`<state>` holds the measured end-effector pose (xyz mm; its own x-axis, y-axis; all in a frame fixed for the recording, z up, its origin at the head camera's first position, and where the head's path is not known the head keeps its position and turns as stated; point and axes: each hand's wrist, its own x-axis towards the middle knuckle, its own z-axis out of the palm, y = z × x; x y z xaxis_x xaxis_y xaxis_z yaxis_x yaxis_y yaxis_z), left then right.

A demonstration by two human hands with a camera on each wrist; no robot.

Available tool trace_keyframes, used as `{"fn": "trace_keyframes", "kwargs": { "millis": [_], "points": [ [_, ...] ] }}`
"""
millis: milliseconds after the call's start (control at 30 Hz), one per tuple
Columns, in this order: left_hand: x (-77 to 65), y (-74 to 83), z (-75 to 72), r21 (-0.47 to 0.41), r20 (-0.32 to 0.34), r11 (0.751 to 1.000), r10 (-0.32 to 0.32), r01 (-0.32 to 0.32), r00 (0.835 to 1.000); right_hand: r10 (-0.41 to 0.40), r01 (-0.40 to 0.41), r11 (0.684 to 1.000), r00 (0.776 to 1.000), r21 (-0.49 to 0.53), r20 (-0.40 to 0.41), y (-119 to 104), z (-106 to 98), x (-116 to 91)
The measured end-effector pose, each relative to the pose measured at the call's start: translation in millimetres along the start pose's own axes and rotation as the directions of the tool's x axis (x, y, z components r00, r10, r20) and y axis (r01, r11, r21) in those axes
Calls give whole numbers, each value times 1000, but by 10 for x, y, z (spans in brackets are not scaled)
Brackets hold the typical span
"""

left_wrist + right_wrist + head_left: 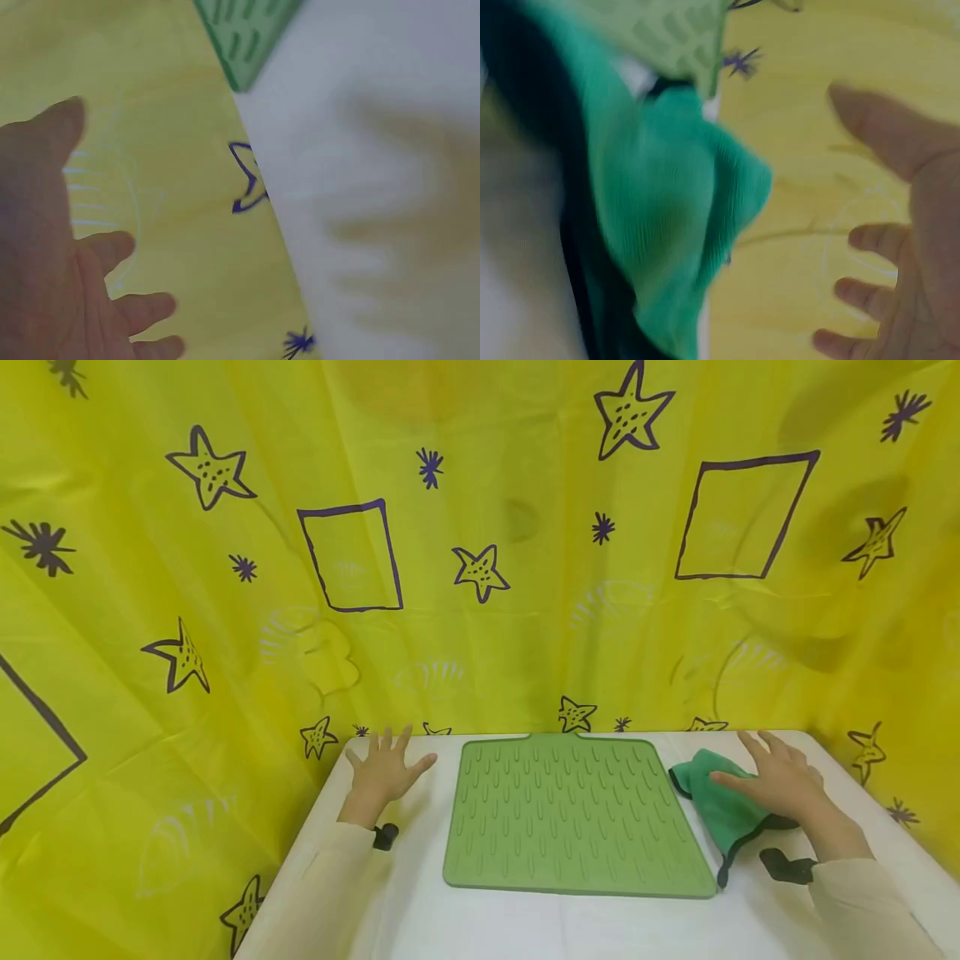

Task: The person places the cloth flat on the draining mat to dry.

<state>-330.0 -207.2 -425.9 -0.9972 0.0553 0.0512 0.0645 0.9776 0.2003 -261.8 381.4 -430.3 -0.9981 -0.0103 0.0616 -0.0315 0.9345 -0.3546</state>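
Green fabric with a dark border makes up the crumpled cloth, which lies beneath the right hand and spreads inward from its thumb. That hand's fingers and thumb are spread apart, and in the right wrist view a gap shows between them and the fabric, so it grips nothing. The left hand is likewise splayed and holds nothing, above the white table. The ridged green drying mat lies flat between the two hands, its tab at the far edge; the cloth's nearest corner is just beside it, though whether they touch I cannot tell. Beyond the fingertips hangs a yellow star-patterned curtain.

The step in hand looks like a free-handed one, with cloth and mat both ungripped; whether it opens or closes the handling I cannot judge. Working with the cloth would call for the right fingers to come down and gather a raised fold, the left hand perhaps reaching inward to steady the mat.
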Motion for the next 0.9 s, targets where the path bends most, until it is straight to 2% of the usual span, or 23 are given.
{"fn": "trace_keyframes", "kwargs": {
  "millis": [200, 367, 533, 633, 767, 900],
  "points": [
    [-130, 136, 348, -161, 10, 987, -14, 15, 1000, 34, -35, 996, 999, 85, 14, -78, 210, 38],
    [-151, 217, 567, -304, -22, 953, -19, 11, 1000, 68, -74, 983, 997, 167, 40, -57, 397, 98],
    [-192, 311, 742, -399, -30, 916, -49, 33, 998, 102, -105, 968, 994, 227, 25, 13, 525, 105],
    [-201, 342, 797, -433, -35, 900, -77, 54, 996, 101, -99, 974, 995, 203, 5, 58, 591, 127],
    [-189, 348, 833, -449, -60, 892, -80, 45, 995, 110, -103, 980, 994, 170, -31, 94, 659, 133],
    [-186, 348, 840, -467, -77, 883, -83, 38, 994, 123, -103, 979, 986, 177, -109, 76, 689, 138]
  ]
}}
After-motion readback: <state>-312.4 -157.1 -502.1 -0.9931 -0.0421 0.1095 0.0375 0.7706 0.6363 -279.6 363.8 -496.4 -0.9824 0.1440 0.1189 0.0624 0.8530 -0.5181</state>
